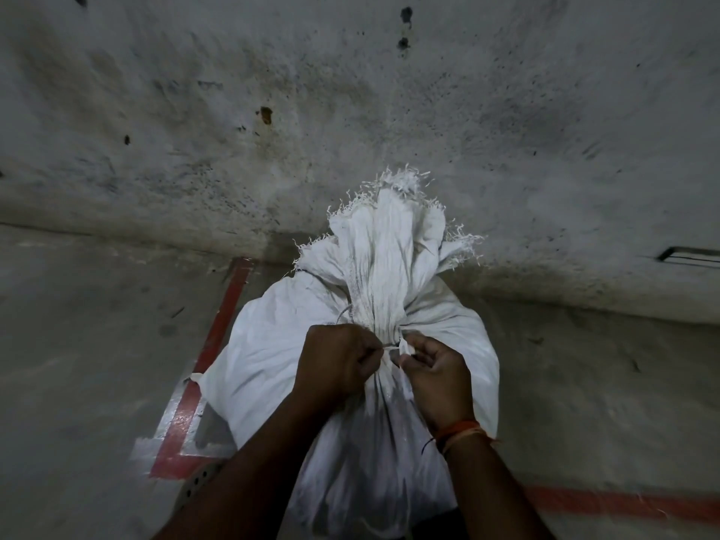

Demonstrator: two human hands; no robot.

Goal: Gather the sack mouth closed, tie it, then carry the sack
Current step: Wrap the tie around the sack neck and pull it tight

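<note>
Sack (pixel 272 356) of white woven plastic stands on the concrete floor (pixel 78 344), close to the foot of a stained, speckled wall (pixel 272 111). At its neck the two hands meet. The left hand (pixel 337 366) is curled into a fist just left of the gathered throat, its fingers closed on a thin white tie strip (pixel 387 346) that runs across the neck. The right hand (pixel 436 378) sits just on the other side, thumb and fingers pinching the other end of the same strip, where a small white tail sticks up. The hands are close together, apart only by the width of the cinched neck, and both bear against the cloth.

An orange thread band (pixel 457 432) circles the right wrist, with a loose dark strand hanging from it.

Above the hands the sack mouth (pixel 389 235) is bunched into tight upright pleats and flares out at the top into a frayed fringe of loose white fibres. Below the hands the full body of the sack bulges outward on both sides and down toward the camera.

Red painted lines (pixel 224 317) edged in white mark the floor: one runs from the wall down along the sack's left side, turns a corner beside the left forearm, and another stretch shows at the lower right. A dark slot (pixel 685 254) sits low in the wall at the far right.
</note>
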